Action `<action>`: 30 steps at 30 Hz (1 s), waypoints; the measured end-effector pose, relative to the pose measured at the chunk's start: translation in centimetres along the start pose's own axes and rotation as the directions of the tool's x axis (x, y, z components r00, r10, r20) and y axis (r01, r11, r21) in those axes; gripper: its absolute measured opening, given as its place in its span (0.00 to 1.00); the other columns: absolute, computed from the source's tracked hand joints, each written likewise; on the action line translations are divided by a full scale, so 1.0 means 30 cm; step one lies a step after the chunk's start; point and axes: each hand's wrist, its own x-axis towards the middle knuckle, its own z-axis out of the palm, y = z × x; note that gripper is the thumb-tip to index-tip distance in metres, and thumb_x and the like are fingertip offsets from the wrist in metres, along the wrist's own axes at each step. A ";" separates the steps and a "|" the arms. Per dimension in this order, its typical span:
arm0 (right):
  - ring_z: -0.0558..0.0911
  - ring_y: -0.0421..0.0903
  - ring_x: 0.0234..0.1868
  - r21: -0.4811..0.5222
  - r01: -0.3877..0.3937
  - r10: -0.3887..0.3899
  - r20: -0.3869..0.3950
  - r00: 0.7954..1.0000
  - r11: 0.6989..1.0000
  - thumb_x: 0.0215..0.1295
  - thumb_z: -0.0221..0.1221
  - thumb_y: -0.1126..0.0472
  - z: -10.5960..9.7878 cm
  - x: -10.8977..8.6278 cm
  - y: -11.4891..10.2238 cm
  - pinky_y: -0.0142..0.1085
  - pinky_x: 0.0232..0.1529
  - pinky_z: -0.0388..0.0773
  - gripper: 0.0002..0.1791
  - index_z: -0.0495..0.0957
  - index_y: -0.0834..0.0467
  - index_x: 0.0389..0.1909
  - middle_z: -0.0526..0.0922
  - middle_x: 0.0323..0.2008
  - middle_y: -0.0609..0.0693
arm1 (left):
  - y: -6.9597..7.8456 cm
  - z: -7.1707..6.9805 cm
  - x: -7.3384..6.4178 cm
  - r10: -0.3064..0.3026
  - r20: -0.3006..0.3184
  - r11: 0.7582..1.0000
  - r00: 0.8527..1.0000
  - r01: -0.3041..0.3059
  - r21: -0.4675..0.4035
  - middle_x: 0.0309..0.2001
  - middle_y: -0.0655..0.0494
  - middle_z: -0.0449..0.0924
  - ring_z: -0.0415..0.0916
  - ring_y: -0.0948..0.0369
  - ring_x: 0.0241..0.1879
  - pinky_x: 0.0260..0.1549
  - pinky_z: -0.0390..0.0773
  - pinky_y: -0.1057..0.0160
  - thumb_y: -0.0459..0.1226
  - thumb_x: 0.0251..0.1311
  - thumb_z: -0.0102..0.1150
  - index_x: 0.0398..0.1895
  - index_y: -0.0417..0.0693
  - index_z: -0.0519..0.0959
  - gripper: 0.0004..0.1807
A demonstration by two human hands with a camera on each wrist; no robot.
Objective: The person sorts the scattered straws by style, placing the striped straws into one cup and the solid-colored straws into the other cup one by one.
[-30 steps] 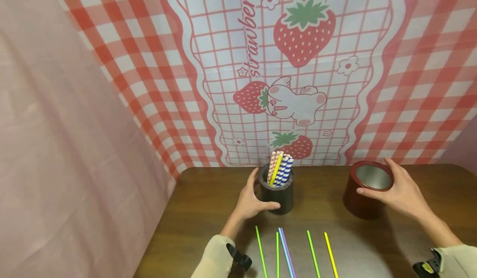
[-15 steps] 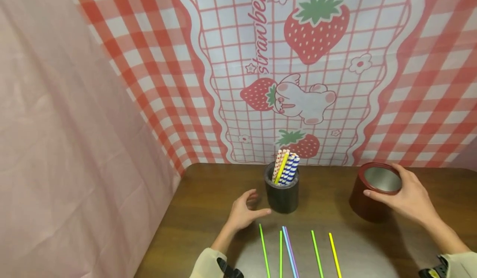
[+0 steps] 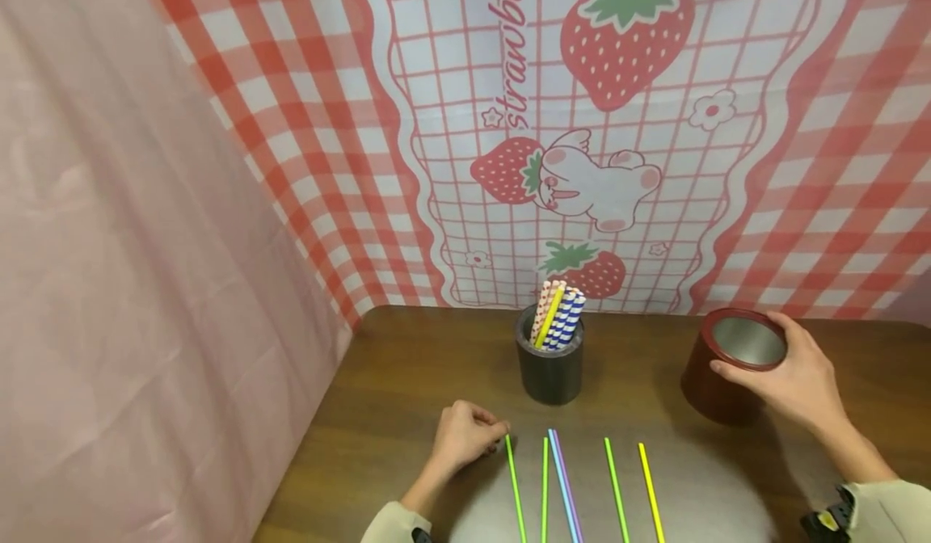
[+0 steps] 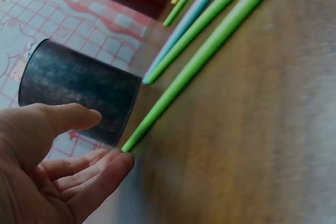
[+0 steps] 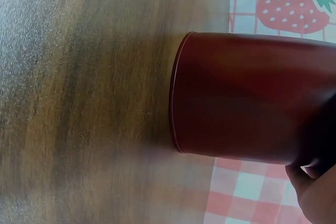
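My left hand (image 3: 465, 436) is at the far end of the leftmost green straw (image 3: 515, 486). In the left wrist view its fingertips (image 4: 123, 163) touch or nearly touch the straw's tip, while the thumb stands apart from them. Behind it, upright, is a dark cup (image 3: 550, 377) holding red-dotted and blue-striped straws (image 3: 567, 321) and one yellow straw. My right hand (image 3: 796, 373) grips the rim and side of a dark red canister (image 3: 716, 389), whose silvery inside shows in the head view. The right wrist view shows the canister (image 5: 247, 98) from the side.
Right of the leftmost straw lie another green straw (image 3: 545, 486), a blue one (image 3: 560, 478) against a purple one, a further green straw (image 3: 617, 486) and a yellow straw (image 3: 651, 490). They rest on a brown wooden table (image 3: 414, 357). A strawberry-print cloth (image 3: 618, 187) hangs behind.
My left hand has let go of the dark cup and moved toward me to the leftmost green straw's tip. The right hand still holds the red canister. The head view has shifted slightly.
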 end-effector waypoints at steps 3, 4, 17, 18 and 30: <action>0.68 0.70 0.51 -0.003 -0.002 0.002 -0.001 1.000 1.000 0.39 0.76 0.50 0.004 0.011 -0.002 0.60 0.38 0.62 0.56 0.59 0.65 0.68 0.67 0.56 0.72 | 0.004 0.006 -0.010 0.004 -0.020 0.998 1.000 -0.003 0.069 0.10 0.65 0.78 0.71 0.73 0.11 0.15 0.71 0.70 0.43 0.43 0.72 0.18 0.50 0.86 0.08; 0.68 0.70 0.51 -0.005 -0.002 0.002 -0.001 1.000 1.000 0.40 0.76 0.49 0.005 0.014 -0.002 0.61 0.38 0.62 0.56 0.58 0.65 0.68 0.67 0.56 0.72 | 0.005 0.009 -0.012 0.009 -0.031 0.995 0.999 -0.006 0.095 0.10 0.66 0.78 0.70 0.73 0.11 0.16 0.71 0.70 0.44 0.42 0.73 0.16 0.51 0.86 0.08; 0.67 0.71 0.50 0.000 -0.026 0.026 0.021 0.999 1.000 0.40 0.76 0.50 0.000 -0.009 -0.004 0.59 0.36 0.63 0.56 0.58 0.66 0.68 0.67 0.55 0.73 | 0.013 0.060 -0.024 0.044 -0.082 0.952 0.996 -0.016 0.306 0.10 0.71 0.71 0.67 0.68 0.15 0.17 0.69 0.67 0.43 0.28 0.77 0.05 0.58 0.76 0.15; 0.67 0.71 0.50 -0.002 -0.028 0.028 0.022 0.999 1.000 0.40 0.76 0.50 0.001 -0.011 -0.002 0.59 0.36 0.63 0.57 0.57 0.66 0.69 0.67 0.56 0.73 | 0.014 0.062 -0.024 0.042 -0.079 0.952 0.996 -0.016 0.305 0.10 0.71 0.71 0.67 0.68 0.15 0.17 0.70 0.67 0.42 0.28 0.77 0.05 0.58 0.76 0.15; 0.68 0.71 0.50 0.000 -0.025 0.025 0.007 1.000 1.000 0.38 0.77 0.51 0.010 -0.006 0.007 0.58 0.37 0.62 0.56 0.59 0.65 0.68 0.67 0.56 0.72 | 0.010 0.071 -0.010 -0.001 -0.053 0.964 0.999 0.015 0.265 0.10 0.70 0.71 0.68 0.67 0.16 0.19 0.70 0.67 0.42 0.29 0.77 0.06 0.56 0.77 0.14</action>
